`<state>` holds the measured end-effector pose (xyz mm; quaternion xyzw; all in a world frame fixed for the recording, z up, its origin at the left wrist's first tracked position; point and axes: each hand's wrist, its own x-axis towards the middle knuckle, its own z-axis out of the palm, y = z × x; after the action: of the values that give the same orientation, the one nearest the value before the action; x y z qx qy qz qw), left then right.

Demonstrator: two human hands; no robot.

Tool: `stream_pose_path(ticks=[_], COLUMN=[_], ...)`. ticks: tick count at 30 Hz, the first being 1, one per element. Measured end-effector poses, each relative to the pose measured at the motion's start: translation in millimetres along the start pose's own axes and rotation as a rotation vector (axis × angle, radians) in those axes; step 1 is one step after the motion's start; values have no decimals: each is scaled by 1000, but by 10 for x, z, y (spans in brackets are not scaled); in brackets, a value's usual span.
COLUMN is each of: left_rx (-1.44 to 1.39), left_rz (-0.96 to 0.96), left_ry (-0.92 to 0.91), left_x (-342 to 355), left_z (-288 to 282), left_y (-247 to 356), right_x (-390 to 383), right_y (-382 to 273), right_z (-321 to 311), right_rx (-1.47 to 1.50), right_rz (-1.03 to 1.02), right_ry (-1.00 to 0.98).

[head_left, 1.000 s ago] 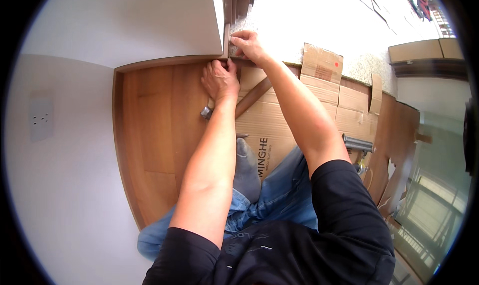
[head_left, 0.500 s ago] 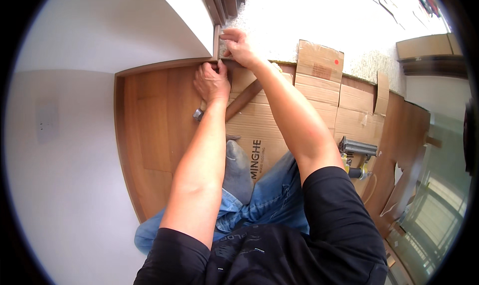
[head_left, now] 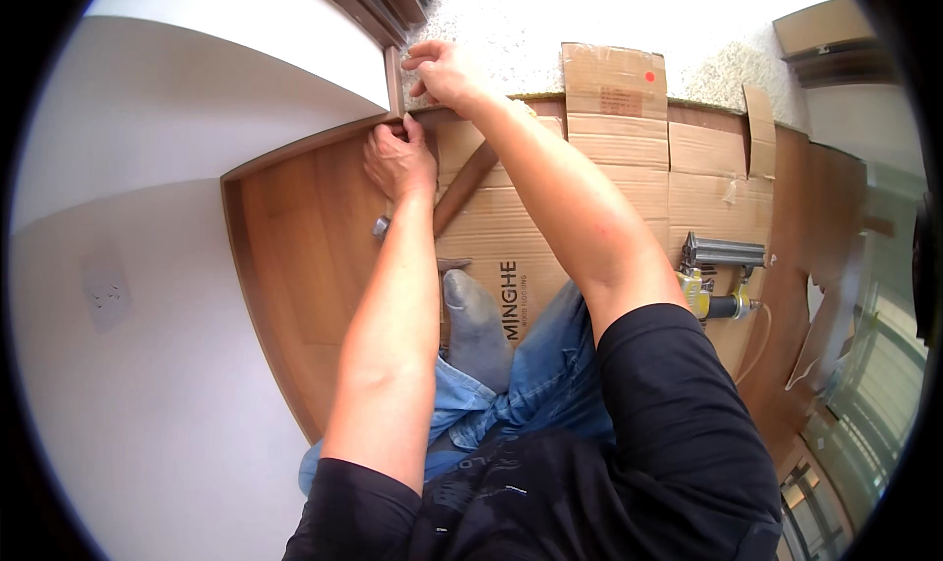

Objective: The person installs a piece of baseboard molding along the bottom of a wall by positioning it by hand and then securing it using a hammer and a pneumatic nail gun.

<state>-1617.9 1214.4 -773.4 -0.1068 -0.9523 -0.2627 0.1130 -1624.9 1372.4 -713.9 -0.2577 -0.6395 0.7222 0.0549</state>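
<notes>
At the wall's outer corner, my left hand (head_left: 401, 160) presses with bent fingers and thumb on the end of the brown baseboard (head_left: 306, 148). A short brown trim piece (head_left: 394, 82) runs around the corner along the wall end. Just right of that piece is my right hand (head_left: 450, 74), its fingers apart and curved, with nothing seen in them; whether a fingertip touches the trim cannot be made out. Beneath my left forearm lies a hammer, its metal head (head_left: 381, 227) on one side and its wooden handle (head_left: 466, 190) on the other.
Flattened cardboard (head_left: 619, 158) covers part of the wooden floor (head_left: 305, 227). A nail gun (head_left: 722, 278) with a hose lies on the right. Pale rough flooring (head_left: 521, 30) stretches beyond the cardboard. A white wall (head_left: 226, 99) with an outlet (head_left: 106, 294) stands left; glass panels (head_left: 874, 345) are at right.
The view has shifted slightly. Both hands stay at the corner in nearly the same pose, and the hammer and nail gun lie where they were.
</notes>
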Motion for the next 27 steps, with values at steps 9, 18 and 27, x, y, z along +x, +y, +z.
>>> stream_pose_path(ticks=[9,18,27], left_rx=[4,-11,-33], left_rz=[-25,-34,2], left_ry=[-4,-23,10], left_x=[25,7,16], left_z=[-38,-18,2], left_y=[-46,5,-9], right_x=[-38,-8,14], right_y=[-62,-28,-32], right_z=[85,-2,62], right_rx=[-17,28,-190], right_rz=[17,27,29], right_ry=[-33,-63,37])
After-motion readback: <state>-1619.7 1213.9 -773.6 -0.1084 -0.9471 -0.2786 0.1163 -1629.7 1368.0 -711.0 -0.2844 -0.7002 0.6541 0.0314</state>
